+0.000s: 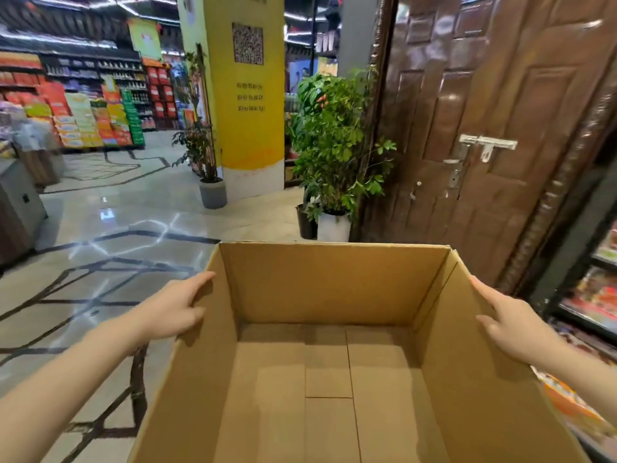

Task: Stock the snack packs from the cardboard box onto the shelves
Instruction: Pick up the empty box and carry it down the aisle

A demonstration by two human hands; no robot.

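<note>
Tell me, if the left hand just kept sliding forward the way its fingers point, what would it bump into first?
Probably nothing soon. The left hand lies along the outer left wall of the cardboard box, fingers pointing forward and right along it. Past the box's far corner only open floor shows, though depth is hard to judge.

Bright, soft focus (bowed edges)

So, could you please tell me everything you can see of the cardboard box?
The cardboard box is plain brown corrugated card, open at the top, its upper flaps not visible. Inside it looks empty: only the bare bottom flaps show, their seams meeting along the middle. It sits upright, filling the lower centre of the view. The left hand presses flat against its left outer wall and the right hand against the right wall, fingers straight. What lies under it is hidden.
</note>
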